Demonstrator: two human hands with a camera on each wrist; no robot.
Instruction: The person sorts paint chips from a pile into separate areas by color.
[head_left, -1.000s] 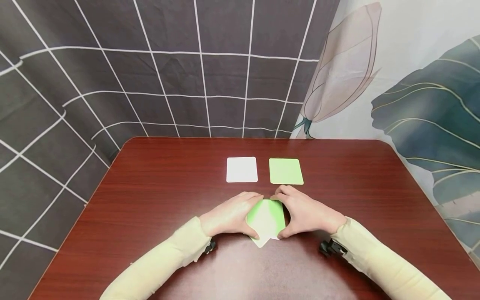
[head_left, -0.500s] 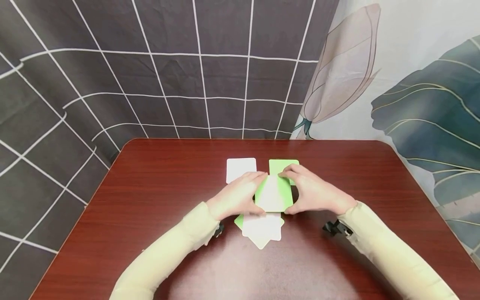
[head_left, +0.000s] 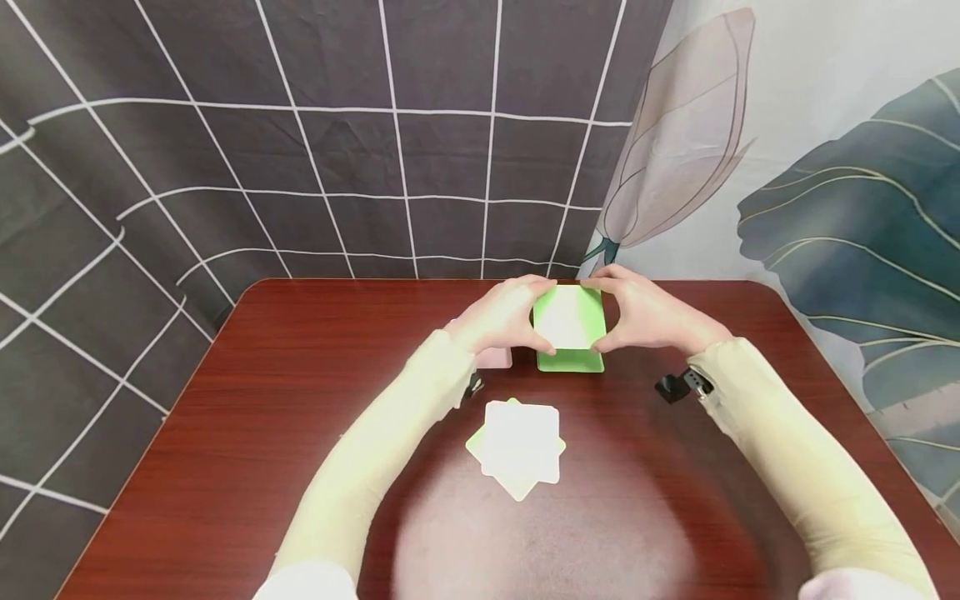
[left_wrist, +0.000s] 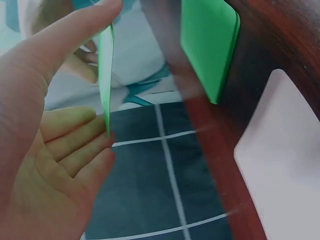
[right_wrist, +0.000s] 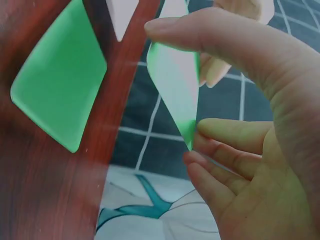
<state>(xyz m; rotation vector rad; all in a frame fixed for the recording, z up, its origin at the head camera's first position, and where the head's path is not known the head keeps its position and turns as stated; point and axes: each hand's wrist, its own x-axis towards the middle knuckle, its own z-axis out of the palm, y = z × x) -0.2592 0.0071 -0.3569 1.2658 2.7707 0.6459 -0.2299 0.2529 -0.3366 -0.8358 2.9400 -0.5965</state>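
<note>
In the head view the left hand (head_left: 501, 317) and right hand (head_left: 647, 314) pinch the upper green card (head_left: 567, 317) above the lower green card (head_left: 570, 361), the left wrist view shows it clear of the surface (left_wrist: 280, 30), and the right wrist view an edge-only grip, so uneven release could land it askew; no container shows

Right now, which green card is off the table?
The green card gripped by the left hand and right hand; the other green ones rest on the table, one partly under a white card.
</note>
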